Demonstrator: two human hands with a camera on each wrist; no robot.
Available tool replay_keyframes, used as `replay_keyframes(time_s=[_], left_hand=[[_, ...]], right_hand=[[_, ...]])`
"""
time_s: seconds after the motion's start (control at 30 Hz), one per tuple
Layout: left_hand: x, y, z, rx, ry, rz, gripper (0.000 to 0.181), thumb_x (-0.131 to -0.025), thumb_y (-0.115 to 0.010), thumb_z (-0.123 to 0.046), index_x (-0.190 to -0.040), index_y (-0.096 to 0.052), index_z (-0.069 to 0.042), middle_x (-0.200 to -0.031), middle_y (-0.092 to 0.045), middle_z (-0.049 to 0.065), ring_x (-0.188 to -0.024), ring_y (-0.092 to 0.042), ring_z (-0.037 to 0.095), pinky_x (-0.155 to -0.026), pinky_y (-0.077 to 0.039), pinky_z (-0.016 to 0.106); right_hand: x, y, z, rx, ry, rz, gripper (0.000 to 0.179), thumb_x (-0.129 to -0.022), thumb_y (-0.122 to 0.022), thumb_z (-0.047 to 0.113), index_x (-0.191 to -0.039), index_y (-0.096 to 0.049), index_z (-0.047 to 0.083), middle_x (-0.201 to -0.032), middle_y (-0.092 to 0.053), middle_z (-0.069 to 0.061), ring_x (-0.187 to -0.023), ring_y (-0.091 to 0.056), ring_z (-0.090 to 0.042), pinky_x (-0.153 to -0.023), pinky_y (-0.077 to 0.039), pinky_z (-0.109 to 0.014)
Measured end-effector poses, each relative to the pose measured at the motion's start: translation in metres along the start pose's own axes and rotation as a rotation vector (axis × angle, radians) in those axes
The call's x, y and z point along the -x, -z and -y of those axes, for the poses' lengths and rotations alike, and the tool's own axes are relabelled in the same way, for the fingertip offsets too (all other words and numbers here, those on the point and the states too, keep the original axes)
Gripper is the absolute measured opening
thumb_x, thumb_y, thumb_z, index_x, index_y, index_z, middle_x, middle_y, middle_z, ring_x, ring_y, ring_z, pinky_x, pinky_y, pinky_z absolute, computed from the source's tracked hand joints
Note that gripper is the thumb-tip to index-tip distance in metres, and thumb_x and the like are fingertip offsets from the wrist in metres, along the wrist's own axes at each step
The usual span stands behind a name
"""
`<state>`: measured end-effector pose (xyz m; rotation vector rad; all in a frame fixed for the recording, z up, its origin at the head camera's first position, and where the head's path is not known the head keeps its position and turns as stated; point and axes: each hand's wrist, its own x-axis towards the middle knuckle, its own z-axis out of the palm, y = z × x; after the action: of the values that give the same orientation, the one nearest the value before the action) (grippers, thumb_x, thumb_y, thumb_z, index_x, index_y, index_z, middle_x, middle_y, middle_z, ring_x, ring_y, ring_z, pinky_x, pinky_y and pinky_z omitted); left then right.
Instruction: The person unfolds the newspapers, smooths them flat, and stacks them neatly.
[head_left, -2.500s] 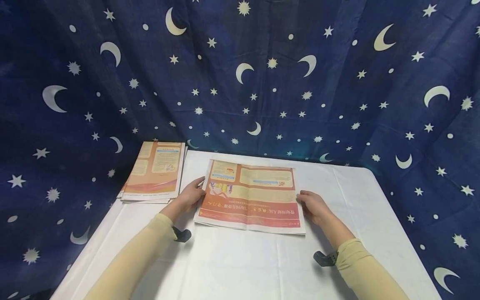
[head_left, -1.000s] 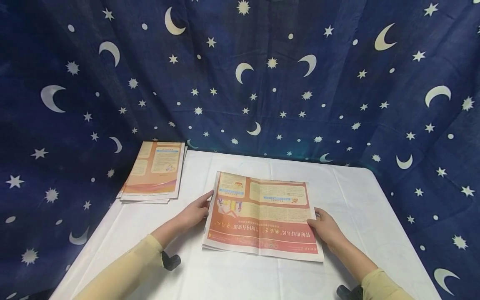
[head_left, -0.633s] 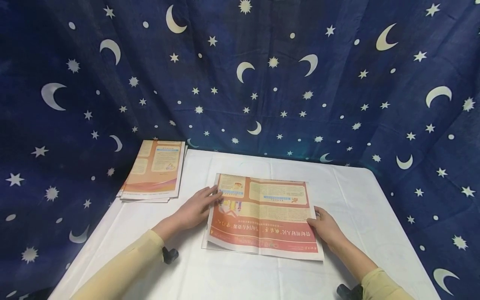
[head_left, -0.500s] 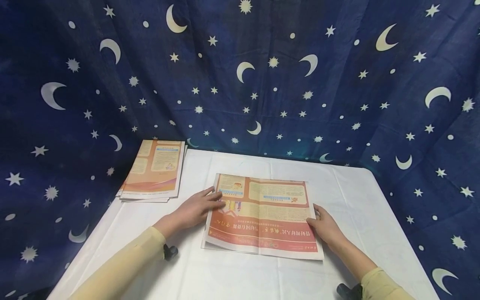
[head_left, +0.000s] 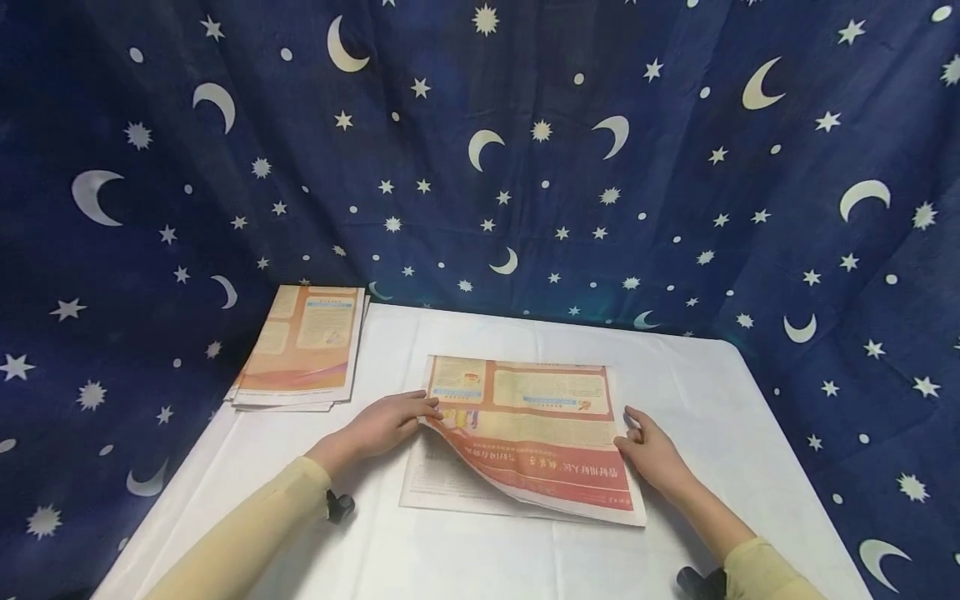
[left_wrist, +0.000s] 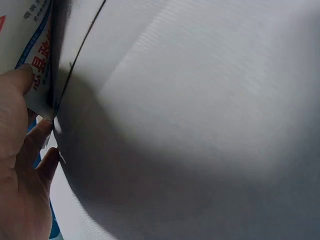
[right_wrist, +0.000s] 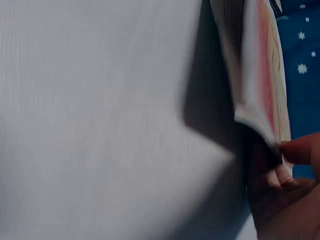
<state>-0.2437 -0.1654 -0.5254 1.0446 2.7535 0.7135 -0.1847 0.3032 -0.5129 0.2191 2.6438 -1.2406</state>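
A folded newspaper [head_left: 555, 425] with red, orange and cream print lies at the middle of the table, a crease across it. My left hand [head_left: 386, 425] pinches its upper layers at the left edge. The near left part curls up there, baring a paler printed layer [head_left: 442, 483] beneath. In the left wrist view, the thumb of my left hand [left_wrist: 20, 150] presses on the printed paper [left_wrist: 40, 55]. At the right edge, my right hand [head_left: 654, 454] holds the newspaper between thumb and fingers. The right wrist view has this edge [right_wrist: 267, 75] raised above the cloth, with my right hand [right_wrist: 295, 205] gripping it.
A stack of folded newspapers [head_left: 300, 346] lies at the table's far left corner. White cloth [head_left: 465, 558] covers the table. Behind it hangs a dark blue curtain [head_left: 450, 158] with moons and stars. Each wrist carries a small black device [head_left: 340, 507].
The newspaper has shifted right and towards me. My left hand has gone from its left edge onto its top, and the near left part of the upper layers has lifted and curled.
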Motion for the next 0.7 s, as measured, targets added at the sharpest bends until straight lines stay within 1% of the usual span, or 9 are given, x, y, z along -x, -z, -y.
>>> replay_keyframes(time_s=[0.03,0.07,0.17,0.27,0.33,0.4,0.53,0.6,0.7], left_hand=[[0.0,0.0,-0.001,0.017,0.021,-0.011,0.033,-0.105,-0.053,-0.012,-0.132,-0.07,-0.019,-0.149,-0.056,0.005,-0.144,-0.044,0.031,-0.117,-0.034,0.052],[0.001,-0.001,-0.001,0.033,0.043,-0.023,0.032,-0.105,-0.053,-0.013,-0.132,-0.07,-0.02,-0.148,-0.057,0.004,-0.143,-0.045,0.031,-0.117,-0.035,0.052],[0.0,-0.002,-0.002,0.094,0.129,-0.055,0.03,-0.107,-0.053,-0.021,-0.133,-0.069,-0.022,-0.144,-0.06,0.002,-0.14,-0.049,0.029,-0.117,-0.036,0.049],[-0.002,-0.001,-0.001,0.163,0.205,-0.072,0.033,-0.109,-0.051,-0.029,-0.137,-0.066,-0.023,-0.141,-0.062,0.0,-0.138,-0.051,0.026,-0.117,-0.036,0.047],[-0.005,0.001,-0.001,0.214,0.242,-0.079,0.035,-0.109,-0.05,-0.032,-0.14,-0.064,-0.022,-0.141,-0.062,0.001,-0.137,-0.052,0.026,-0.117,-0.036,0.048],[-0.008,0.003,-0.001,0.267,0.262,-0.084,0.037,-0.109,-0.049,-0.033,-0.14,-0.063,-0.021,-0.141,-0.063,0.002,-0.137,-0.052,0.026,-0.117,-0.035,0.048],[-0.012,0.004,0.001,0.351,0.302,-0.093,0.04,-0.109,-0.048,-0.038,-0.141,-0.063,-0.02,-0.143,-0.061,0.001,-0.139,-0.05,0.025,-0.118,-0.034,0.049],[-0.014,0.004,0.002,0.38,0.312,-0.097,0.042,-0.109,-0.047,-0.04,-0.143,-0.061,-0.02,-0.146,-0.059,0.001,-0.141,-0.048,0.026,-0.119,-0.033,0.05],[-0.017,0.003,0.004,0.411,0.328,-0.105,0.044,-0.109,-0.047,-0.044,-0.145,-0.059,-0.022,-0.146,-0.058,-0.001,-0.142,-0.046,0.025,-0.119,-0.032,0.05]], right_hand=[[0.0,0.001,-0.003,0.017,0.022,-0.013,0.069,-0.105,-0.057,0.017,-0.16,-0.021,-0.003,-0.109,-0.06,-0.021,-0.093,-0.061,-0.032,-0.073,-0.055,-0.036],[-0.001,0.003,-0.007,0.033,0.046,-0.026,0.066,-0.105,-0.055,0.016,-0.16,-0.023,-0.001,-0.107,-0.06,-0.017,-0.09,-0.06,-0.028,-0.069,-0.054,-0.033],[-0.004,0.009,-0.017,0.078,0.143,-0.064,0.061,-0.106,-0.052,0.011,-0.161,-0.026,0.004,-0.128,-0.058,-0.019,-0.11,-0.061,-0.034,-0.089,-0.057,-0.042],[-0.006,0.017,-0.024,0.068,0.253,-0.063,0.069,-0.104,-0.058,0.008,-0.164,-0.023,0.011,-0.152,-0.041,-0.024,-0.135,-0.046,-0.046,-0.107,-0.042,-0.062],[-0.009,0.02,-0.027,0.069,0.31,-0.065,0.074,-0.102,-0.062,0.01,-0.164,-0.024,0.016,-0.158,-0.033,-0.025,-0.141,-0.037,-0.05,-0.111,-0.034,-0.067],[-0.012,0.022,-0.027,0.068,0.355,-0.069,0.075,-0.1,-0.065,0.011,-0.164,-0.027,0.02,-0.161,-0.029,-0.024,-0.144,-0.03,-0.051,-0.112,-0.03,-0.069],[-0.023,0.019,-0.021,0.086,0.409,-0.112,0.06,-0.103,-0.062,0.01,-0.158,-0.04,0.016,-0.16,-0.033,-0.021,-0.147,-0.03,-0.047,-0.113,-0.034,-0.064],[-0.027,0.017,-0.017,0.085,0.416,-0.128,0.053,-0.104,-0.061,0.012,-0.154,-0.046,0.013,-0.159,-0.036,-0.02,-0.146,-0.032,-0.045,-0.113,-0.036,-0.06],[-0.032,0.014,-0.011,0.1,0.401,-0.155,0.046,-0.105,-0.06,0.021,-0.149,-0.053,0.013,-0.157,-0.042,-0.017,-0.146,-0.035,-0.044,-0.114,-0.035,-0.062]])
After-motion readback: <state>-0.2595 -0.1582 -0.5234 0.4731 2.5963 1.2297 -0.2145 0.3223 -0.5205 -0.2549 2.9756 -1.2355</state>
